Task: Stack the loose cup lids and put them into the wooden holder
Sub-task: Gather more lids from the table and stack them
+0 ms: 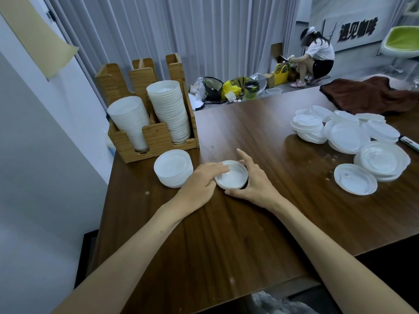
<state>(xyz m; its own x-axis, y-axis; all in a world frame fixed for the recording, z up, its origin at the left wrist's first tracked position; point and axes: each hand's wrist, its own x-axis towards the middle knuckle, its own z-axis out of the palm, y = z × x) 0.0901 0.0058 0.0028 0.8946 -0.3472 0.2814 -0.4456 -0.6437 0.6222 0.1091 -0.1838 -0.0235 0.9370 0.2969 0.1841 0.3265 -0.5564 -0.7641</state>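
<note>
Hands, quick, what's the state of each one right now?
Left hand: open, fingers resting flat on the lids.
Right hand: holding the same lids, fingers curled round their rim.

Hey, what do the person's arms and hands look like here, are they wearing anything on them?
Both arms are bare all the way down to the bottom edge of the picture, with no sleeves showing. The left hand and right hand have no gloves. No watch, bracelet or ring shows on the wrists or on the fingers that are visible.
</note>
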